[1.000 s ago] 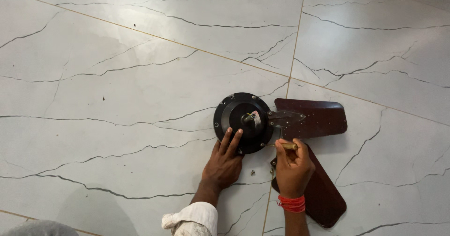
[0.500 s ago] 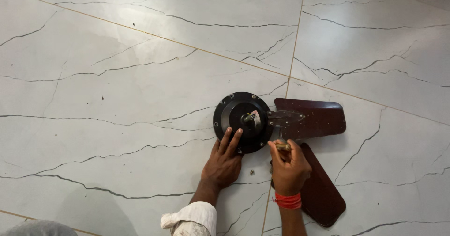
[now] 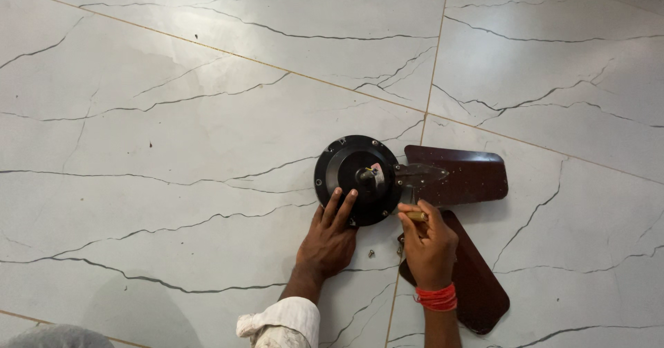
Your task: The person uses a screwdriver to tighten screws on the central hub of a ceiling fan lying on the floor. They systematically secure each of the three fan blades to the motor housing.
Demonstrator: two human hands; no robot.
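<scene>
A rolled white sleeve cuff [image 3: 280, 322] is seen at the bottom edge of the head view, with a band of red thread [image 3: 437, 297] worn on the other wrist beside it. Just beyond, the left hand [image 3: 328, 236] is laid flat with fingers spread, its fingertips pressed on the near rim of a black round fan motor housing [image 3: 349, 171] lying on the floor. The right hand [image 3: 429, 241] is closed around a small brass-coloured tool handle [image 3: 416, 216], held at the metal bracket [image 3: 418, 175] by which a dark brown fan blade [image 3: 463, 176] is joined to the housing. A second dark brown blade [image 3: 477, 286] is partly covered by the right hand and wrist. A loose screw [image 3: 371, 254] is seen on the floor between the two hands. Further off, white marble-patterned floor tiles [image 3: 173, 113] with dark veins and thin joint lines are spread to the top edge
</scene>
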